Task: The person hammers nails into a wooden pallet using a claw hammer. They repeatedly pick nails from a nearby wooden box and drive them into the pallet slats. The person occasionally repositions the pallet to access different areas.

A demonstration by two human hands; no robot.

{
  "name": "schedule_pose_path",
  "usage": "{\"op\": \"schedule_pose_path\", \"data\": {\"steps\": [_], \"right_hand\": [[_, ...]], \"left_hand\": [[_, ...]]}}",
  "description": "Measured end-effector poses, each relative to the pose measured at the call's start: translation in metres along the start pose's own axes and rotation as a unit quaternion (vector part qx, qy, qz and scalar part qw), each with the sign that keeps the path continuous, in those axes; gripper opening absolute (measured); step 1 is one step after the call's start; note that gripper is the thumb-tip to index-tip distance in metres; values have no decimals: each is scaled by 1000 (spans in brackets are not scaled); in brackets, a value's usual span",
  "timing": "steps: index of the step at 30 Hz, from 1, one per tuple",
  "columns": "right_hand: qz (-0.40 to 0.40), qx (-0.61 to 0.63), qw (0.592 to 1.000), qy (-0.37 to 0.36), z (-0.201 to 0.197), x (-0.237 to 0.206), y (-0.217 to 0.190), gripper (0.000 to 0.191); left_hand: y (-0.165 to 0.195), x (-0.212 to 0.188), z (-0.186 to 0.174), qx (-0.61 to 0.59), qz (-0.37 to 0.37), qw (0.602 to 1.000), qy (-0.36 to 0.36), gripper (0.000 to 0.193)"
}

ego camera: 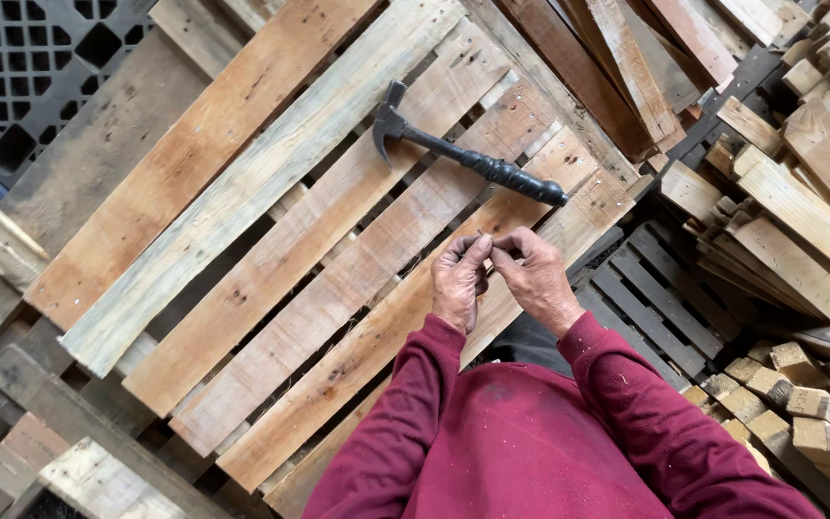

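Pinching: left hand and right hand meet fingertip to fingertip, closed on something too small to tell.
Pallet: beneath both hands, slats gapped.
Hammer: at 12 o'clock, untouched.
Risk: the small piece may slip through a gap.

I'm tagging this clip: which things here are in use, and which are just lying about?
In use:
left hand
right hand
wooden pallet
claw hammer

Lying about:
wood blocks
stacked slats
black plastic pallet
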State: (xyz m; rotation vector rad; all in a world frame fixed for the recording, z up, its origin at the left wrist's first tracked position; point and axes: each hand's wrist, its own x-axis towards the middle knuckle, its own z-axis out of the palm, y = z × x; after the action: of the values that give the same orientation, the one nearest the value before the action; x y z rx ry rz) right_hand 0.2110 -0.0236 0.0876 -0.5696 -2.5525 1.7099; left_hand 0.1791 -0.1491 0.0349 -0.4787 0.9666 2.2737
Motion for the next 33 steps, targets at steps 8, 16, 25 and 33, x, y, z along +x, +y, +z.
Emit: {"op": "schedule_pose_path", "data": {"steps": [8,16,25,33], "right_hand": [[-194,-269,943,32,-31,67,2,46],[-81,-322,939,-87,-35,107,1,43],[215,160,963,24,-113,-81,32,33],[242,221,923,201,-109,-178,91,29]], "left_hand": [[-25,36,-24,181,182,963,86,11],[-63,5,-26,315,92,940,93,18],[-98,26,31,421,170,891,-15,19],[-132,85,81,500,328,798,-73,14]]}}
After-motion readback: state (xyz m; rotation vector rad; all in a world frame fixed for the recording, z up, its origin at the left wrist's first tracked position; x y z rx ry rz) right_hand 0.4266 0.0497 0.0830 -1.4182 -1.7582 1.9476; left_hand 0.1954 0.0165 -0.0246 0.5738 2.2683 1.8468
